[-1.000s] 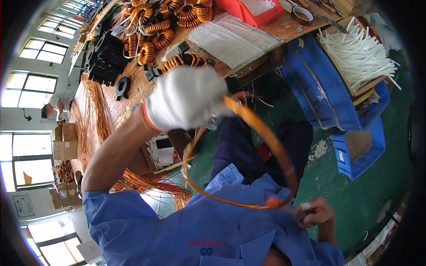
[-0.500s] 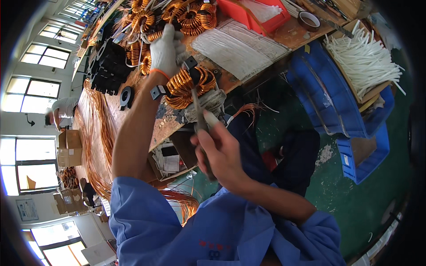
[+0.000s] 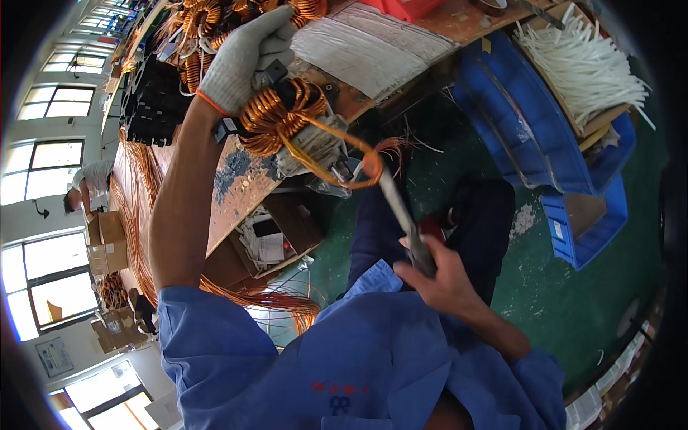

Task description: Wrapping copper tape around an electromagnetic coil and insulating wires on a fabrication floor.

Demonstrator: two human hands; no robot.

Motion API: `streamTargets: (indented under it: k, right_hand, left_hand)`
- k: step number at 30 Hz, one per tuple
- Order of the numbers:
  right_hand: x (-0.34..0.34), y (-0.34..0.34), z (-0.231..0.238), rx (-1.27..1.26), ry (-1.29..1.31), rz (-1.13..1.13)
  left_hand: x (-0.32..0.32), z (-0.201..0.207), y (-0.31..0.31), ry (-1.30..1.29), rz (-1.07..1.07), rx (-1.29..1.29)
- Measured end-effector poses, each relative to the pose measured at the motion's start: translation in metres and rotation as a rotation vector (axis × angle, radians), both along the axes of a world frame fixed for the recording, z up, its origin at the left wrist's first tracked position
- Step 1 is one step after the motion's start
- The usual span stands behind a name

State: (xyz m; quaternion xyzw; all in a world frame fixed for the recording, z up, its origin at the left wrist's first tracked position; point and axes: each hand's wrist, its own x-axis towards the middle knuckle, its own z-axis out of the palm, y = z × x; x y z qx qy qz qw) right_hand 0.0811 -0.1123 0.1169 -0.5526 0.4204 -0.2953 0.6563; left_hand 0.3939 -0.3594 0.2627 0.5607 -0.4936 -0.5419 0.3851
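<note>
A toroidal copper coil (image 3: 266,120) with small black end blocks sits at the bench edge on a worn pale block (image 3: 315,147). My left hand (image 3: 247,61), in a white knit glove with an orange cuff, is bent against the coil's far side. One digit points outward and the others curl over a black block; their exact hold is partly hidden. My bare right hand (image 3: 448,279) is closed round the dark handle of a long, narrow metal tool (image 3: 400,204). At the tool's blurred tip, a loop of copper wire (image 3: 344,132) stretches out from the coil.
More wound coils (image 3: 201,14) and stacked black parts (image 3: 154,100) cover the far left bench. White strips (image 3: 373,50) lie beyond the coil. At right, blue bins (image 3: 516,129) stand by a box of white tubes (image 3: 584,72). An open carton (image 3: 294,222) sits below the bench edge.
My right hand and tool have moved away from the coil, toward the lower right. A wire loop now stretches between coil and tool tip. My view has shifted, and the left hand stays by the coil.
</note>
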Motion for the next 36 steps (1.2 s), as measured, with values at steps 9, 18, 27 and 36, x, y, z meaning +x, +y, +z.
streamTargets:
  k: [9, 18, 27, 36]
  right_hand:
    - [0.127, -0.059, 0.01, 0.268, -0.829, -0.506]
    - [-0.006, 0.002, 0.025, 0.222, -0.527, -0.208]
    - [-0.113, 0.037, 0.063, 0.026, -0.012, -0.205]
    - [-0.204, 0.072, 0.058, -0.288, 0.322, -0.155]
  left_hand:
    - [0.031, -0.006, -0.008, 0.224, -0.059, -0.003]
    - [-0.024, 0.054, 0.047, -1.088, -0.318, -1.293]
    - [-0.116, -0.019, 0.166, -0.978, -0.975, -0.914]
    - [-0.155, -0.028, 0.17, -0.914, -0.984, -0.842]
